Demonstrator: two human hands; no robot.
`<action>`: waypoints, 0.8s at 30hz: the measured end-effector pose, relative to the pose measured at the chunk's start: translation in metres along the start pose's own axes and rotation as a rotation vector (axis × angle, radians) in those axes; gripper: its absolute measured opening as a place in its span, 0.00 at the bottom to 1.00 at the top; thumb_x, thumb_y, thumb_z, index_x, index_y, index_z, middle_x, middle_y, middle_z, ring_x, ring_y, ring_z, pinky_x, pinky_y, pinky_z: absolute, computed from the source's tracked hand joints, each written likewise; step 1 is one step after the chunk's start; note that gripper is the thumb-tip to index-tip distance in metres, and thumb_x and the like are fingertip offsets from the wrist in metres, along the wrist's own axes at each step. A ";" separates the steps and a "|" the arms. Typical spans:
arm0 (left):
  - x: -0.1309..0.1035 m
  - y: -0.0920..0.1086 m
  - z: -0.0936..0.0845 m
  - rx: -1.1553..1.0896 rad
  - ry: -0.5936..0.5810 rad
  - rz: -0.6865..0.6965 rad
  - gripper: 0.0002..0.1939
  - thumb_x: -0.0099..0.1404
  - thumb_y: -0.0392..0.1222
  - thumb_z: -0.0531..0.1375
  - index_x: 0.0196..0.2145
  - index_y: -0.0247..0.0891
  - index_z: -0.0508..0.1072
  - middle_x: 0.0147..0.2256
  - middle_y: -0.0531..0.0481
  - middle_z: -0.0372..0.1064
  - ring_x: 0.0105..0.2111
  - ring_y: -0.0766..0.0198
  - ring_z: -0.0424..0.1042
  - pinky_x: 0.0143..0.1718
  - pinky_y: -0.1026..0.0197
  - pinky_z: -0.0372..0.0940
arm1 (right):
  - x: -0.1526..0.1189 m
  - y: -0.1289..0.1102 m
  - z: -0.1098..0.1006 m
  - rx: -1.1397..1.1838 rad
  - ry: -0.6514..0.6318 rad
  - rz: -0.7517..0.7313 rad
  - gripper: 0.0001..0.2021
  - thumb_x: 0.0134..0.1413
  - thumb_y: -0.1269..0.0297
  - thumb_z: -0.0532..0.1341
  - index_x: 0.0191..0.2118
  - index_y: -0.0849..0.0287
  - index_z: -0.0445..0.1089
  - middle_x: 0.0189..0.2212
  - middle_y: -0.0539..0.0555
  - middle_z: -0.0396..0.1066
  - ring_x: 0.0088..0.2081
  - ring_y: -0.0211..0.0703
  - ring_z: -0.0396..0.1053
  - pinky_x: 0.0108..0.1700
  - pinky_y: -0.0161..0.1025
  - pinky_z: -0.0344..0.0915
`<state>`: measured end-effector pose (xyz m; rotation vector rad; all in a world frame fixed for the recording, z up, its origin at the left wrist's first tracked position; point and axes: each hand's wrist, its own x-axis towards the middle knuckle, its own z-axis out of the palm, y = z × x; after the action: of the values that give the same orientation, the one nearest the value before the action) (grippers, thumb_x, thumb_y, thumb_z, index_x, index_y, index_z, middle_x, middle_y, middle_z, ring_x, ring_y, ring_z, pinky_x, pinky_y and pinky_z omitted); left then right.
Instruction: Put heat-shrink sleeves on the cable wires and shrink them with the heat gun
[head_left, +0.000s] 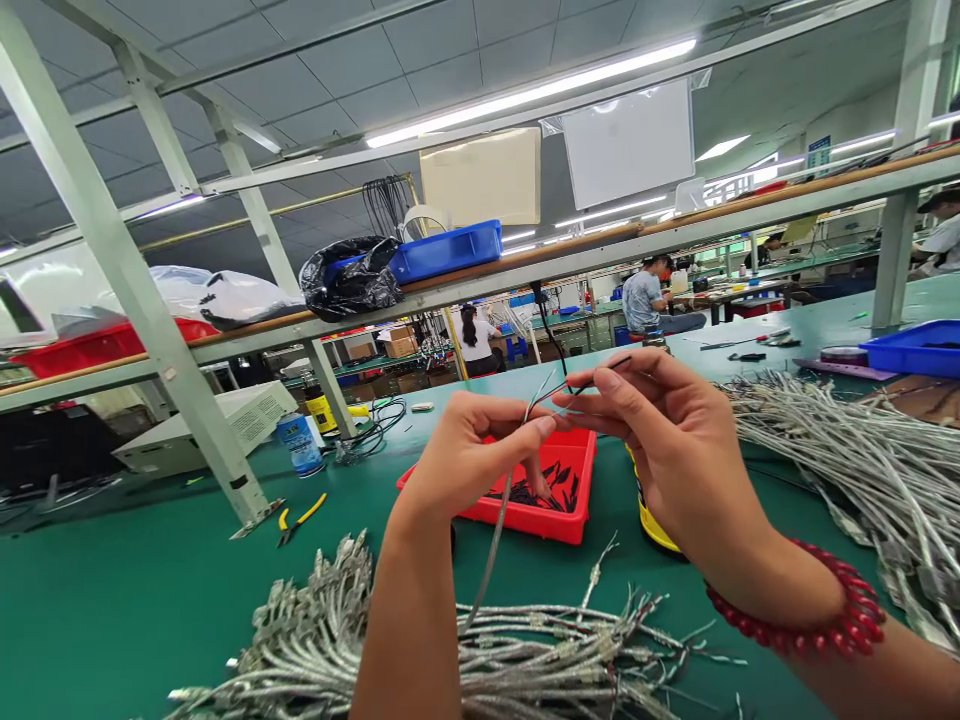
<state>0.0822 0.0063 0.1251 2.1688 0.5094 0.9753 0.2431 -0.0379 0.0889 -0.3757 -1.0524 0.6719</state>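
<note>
My left hand (480, 450) pinches a clear-jacketed grey cable (493, 550) near its split end, where thin coloured wires fan out. From there the cable hangs down toward a bundle of similar cables (547, 650) on the bench. Opposite it, my right hand (667, 430) is closed at the fingertips on a thin black tube (619, 363), beside the wire ends. Whether a wire runs inside the tube I cannot tell. Below both hands sits a red tray (517, 517) holding small black pieces (559, 487). A red bead bracelet (847, 600) circles my right wrist.
On the right lies another large cable pile (885, 450), with a blue tray (911, 350) behind it. Yellow-handled cutters (304, 515) and a blue can (301, 445) are at left. A yellow container (656, 525) stands behind my right hand. A metal shelf post (135, 270) rises from the bench.
</note>
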 end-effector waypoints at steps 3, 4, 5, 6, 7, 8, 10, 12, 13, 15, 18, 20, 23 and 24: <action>-0.001 0.000 0.000 0.012 0.006 -0.003 0.12 0.66 0.44 0.61 0.37 0.35 0.83 0.17 0.50 0.74 0.16 0.66 0.71 0.21 0.65 0.66 | 0.000 0.000 0.001 -0.002 0.005 0.022 0.08 0.53 0.60 0.69 0.32 0.55 0.70 0.32 0.48 0.79 0.33 0.41 0.80 0.39 0.36 0.79; -0.002 0.000 0.000 0.015 0.011 -0.002 0.12 0.66 0.44 0.61 0.37 0.35 0.83 0.17 0.50 0.74 0.16 0.65 0.71 0.21 0.64 0.66 | 0.000 0.000 0.001 0.001 0.007 0.021 0.08 0.53 0.60 0.69 0.32 0.55 0.70 0.32 0.47 0.79 0.33 0.40 0.80 0.39 0.36 0.79; -0.002 0.000 0.000 0.019 0.014 -0.002 0.12 0.66 0.44 0.61 0.37 0.35 0.83 0.17 0.50 0.74 0.16 0.65 0.71 0.21 0.64 0.66 | 0.001 0.000 0.001 0.006 0.008 0.021 0.08 0.52 0.60 0.69 0.32 0.55 0.70 0.31 0.47 0.79 0.32 0.40 0.80 0.39 0.36 0.79; -0.002 0.000 0.000 0.023 0.019 -0.003 0.12 0.66 0.44 0.61 0.36 0.35 0.82 0.17 0.50 0.74 0.16 0.65 0.71 0.21 0.64 0.66 | 0.001 0.000 0.002 0.014 0.007 0.021 0.08 0.52 0.60 0.69 0.32 0.55 0.70 0.31 0.47 0.79 0.32 0.39 0.79 0.39 0.36 0.79; -0.002 0.000 0.000 0.027 0.025 -0.003 0.12 0.66 0.44 0.61 0.35 0.35 0.82 0.17 0.50 0.74 0.16 0.65 0.71 0.22 0.64 0.66 | 0.001 0.000 0.002 0.025 0.005 0.023 0.08 0.52 0.61 0.70 0.31 0.55 0.70 0.31 0.47 0.79 0.31 0.39 0.79 0.39 0.35 0.79; -0.002 0.001 0.001 0.032 0.030 0.000 0.11 0.66 0.43 0.61 0.34 0.35 0.82 0.17 0.50 0.74 0.16 0.66 0.71 0.22 0.64 0.65 | 0.002 0.000 0.002 0.037 0.003 0.026 0.08 0.51 0.61 0.70 0.31 0.56 0.71 0.30 0.47 0.79 0.31 0.39 0.79 0.38 0.35 0.79; -0.002 0.001 0.001 0.043 0.031 0.009 0.11 0.66 0.42 0.61 0.32 0.36 0.82 0.17 0.51 0.74 0.16 0.67 0.71 0.23 0.64 0.64 | 0.002 0.001 0.002 0.060 0.000 0.039 0.08 0.51 0.62 0.70 0.31 0.56 0.71 0.30 0.47 0.79 0.31 0.39 0.79 0.39 0.34 0.79; -0.001 0.002 0.001 0.060 0.034 0.021 0.11 0.66 0.42 0.61 0.29 0.36 0.81 0.17 0.52 0.74 0.16 0.69 0.70 0.23 0.65 0.62 | 0.002 0.001 0.002 0.077 0.003 0.048 0.08 0.50 0.62 0.70 0.30 0.56 0.71 0.30 0.47 0.79 0.31 0.39 0.80 0.38 0.34 0.79; -0.001 0.002 0.000 0.070 0.034 0.025 0.12 0.66 0.42 0.61 0.28 0.36 0.80 0.17 0.52 0.74 0.16 0.69 0.69 0.23 0.65 0.62 | 0.002 0.002 0.002 0.082 0.010 0.053 0.08 0.49 0.62 0.71 0.30 0.56 0.71 0.31 0.47 0.79 0.31 0.40 0.80 0.38 0.34 0.79; 0.000 0.002 0.000 0.084 0.037 0.029 0.13 0.66 0.42 0.61 0.27 0.36 0.80 0.18 0.51 0.75 0.16 0.70 0.69 0.24 0.65 0.61 | 0.002 0.002 0.002 0.087 0.028 0.066 0.09 0.47 0.62 0.72 0.29 0.56 0.71 0.32 0.47 0.79 0.30 0.41 0.80 0.37 0.35 0.80; 0.000 0.002 0.000 0.086 0.029 0.041 0.12 0.67 0.42 0.60 0.29 0.36 0.81 0.18 0.51 0.75 0.18 0.69 0.70 0.24 0.64 0.60 | 0.002 0.002 0.001 0.098 0.058 0.093 0.10 0.44 0.61 0.73 0.29 0.57 0.72 0.31 0.47 0.79 0.30 0.43 0.80 0.36 0.35 0.80; 0.000 0.002 0.000 0.094 0.034 0.041 0.12 0.67 0.42 0.61 0.29 0.36 0.81 0.18 0.51 0.75 0.18 0.68 0.70 0.24 0.64 0.60 | 0.002 0.001 0.001 0.105 0.072 0.104 0.11 0.43 0.61 0.74 0.29 0.56 0.72 0.30 0.47 0.79 0.30 0.43 0.80 0.36 0.36 0.80; -0.001 0.003 0.001 0.116 0.045 0.035 0.14 0.66 0.43 0.61 0.26 0.36 0.79 0.18 0.50 0.75 0.17 0.68 0.69 0.23 0.64 0.60 | 0.003 0.000 0.003 0.112 0.076 0.109 0.11 0.43 0.61 0.74 0.29 0.56 0.72 0.29 0.47 0.79 0.30 0.44 0.80 0.36 0.36 0.80; -0.001 0.003 0.002 0.119 0.048 0.035 0.14 0.66 0.43 0.61 0.25 0.36 0.79 0.18 0.50 0.75 0.16 0.68 0.69 0.23 0.64 0.60 | 0.003 0.000 0.003 0.117 0.075 0.109 0.11 0.43 0.61 0.74 0.29 0.56 0.72 0.29 0.47 0.79 0.31 0.44 0.80 0.37 0.36 0.80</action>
<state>0.0832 0.0030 0.1262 2.2712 0.5676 1.0420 0.2415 -0.0357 0.0925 -0.3562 -0.9215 0.8074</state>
